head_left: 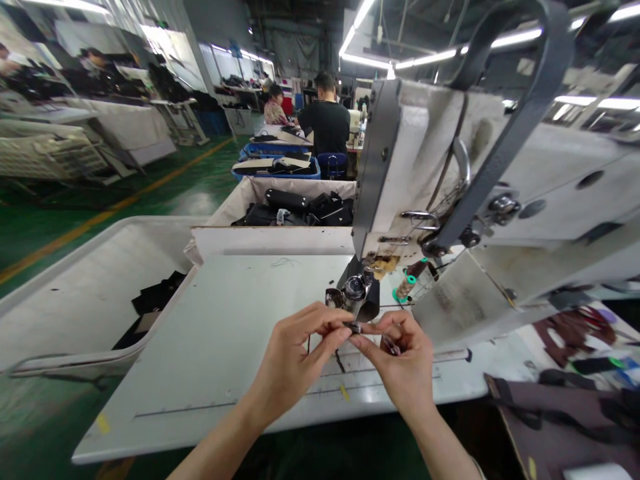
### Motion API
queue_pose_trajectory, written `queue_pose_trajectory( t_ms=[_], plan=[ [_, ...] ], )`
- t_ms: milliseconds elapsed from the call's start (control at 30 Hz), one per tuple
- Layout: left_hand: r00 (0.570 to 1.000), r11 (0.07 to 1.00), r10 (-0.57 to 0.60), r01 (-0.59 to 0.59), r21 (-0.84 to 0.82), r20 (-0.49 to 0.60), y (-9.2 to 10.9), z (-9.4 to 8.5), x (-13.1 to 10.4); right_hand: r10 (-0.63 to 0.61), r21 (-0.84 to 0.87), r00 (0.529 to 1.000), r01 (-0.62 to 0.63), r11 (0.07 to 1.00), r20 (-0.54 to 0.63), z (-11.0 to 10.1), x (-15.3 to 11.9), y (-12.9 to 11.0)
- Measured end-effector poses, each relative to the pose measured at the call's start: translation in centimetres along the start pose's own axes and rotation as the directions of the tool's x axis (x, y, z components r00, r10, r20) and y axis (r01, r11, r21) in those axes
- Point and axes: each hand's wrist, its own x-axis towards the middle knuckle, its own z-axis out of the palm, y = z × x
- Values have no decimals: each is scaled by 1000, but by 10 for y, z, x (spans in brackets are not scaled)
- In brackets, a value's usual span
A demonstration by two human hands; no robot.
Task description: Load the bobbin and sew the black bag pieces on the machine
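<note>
My left hand (295, 350) pinches a small dark, shiny piece (355, 327) between thumb and fingertips, in front of the sewing machine. My right hand (407, 357) meets it there, thumb and index finger touching the same piece. It is too small to name, though its size suggests a bobbin part. Under the curled fingers of my right hand sits another small shiny item (391, 345), mostly hidden. Just beyond my hands is the machine's round metal arm end (354, 288), below the sewing machine head (400, 167).
The pale worktable (225, 333) has a ruler line near its front edge. Thread spools (404, 288) stand behind my right hand. A white bin (95, 287) with black pieces is at left, a lined cart (270, 237) beyond the table. Brown fabric (560, 427) lies right. People work farther back.
</note>
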Motion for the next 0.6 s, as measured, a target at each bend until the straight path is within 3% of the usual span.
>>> queue_pose_trajectory(
  t_ms=[100, 200, 300, 367, 467, 533, 600],
  plan=[
    [981, 911, 155, -187, 367, 115, 2, -8, 9, -79, -101, 997, 81, 992, 26, -3, 5, -3],
    [965, 865, 167, -242, 440, 202, 6, -10, 17, -172, -210, 984, 178, 961, 50, -5, 12, -5],
    [980, 869, 120, -181, 461, 158, 9, -10, 29, -278, -279, 958, 287, 916, 71, -7, 21, -4],
    [990, 874, 103, -136, 466, 95, 11, -10, 40, -395, -341, 913, 404, 849, 99, -8, 28, -2],
    [995, 876, 93, -92, 473, 21, 11, -11, 59, -570, -392, 798, 596, 701, 194, -12, 39, 0],
    [997, 880, 79, -68, 471, -2, 10, -11, 69, -625, -440, 734, 669, 599, 266, -14, 46, 2],
    [998, 888, 56, -44, 458, -12, 6, -10, 76, -623, -521, 703, 694, 496, 343, -16, 52, 4]
  ],
)
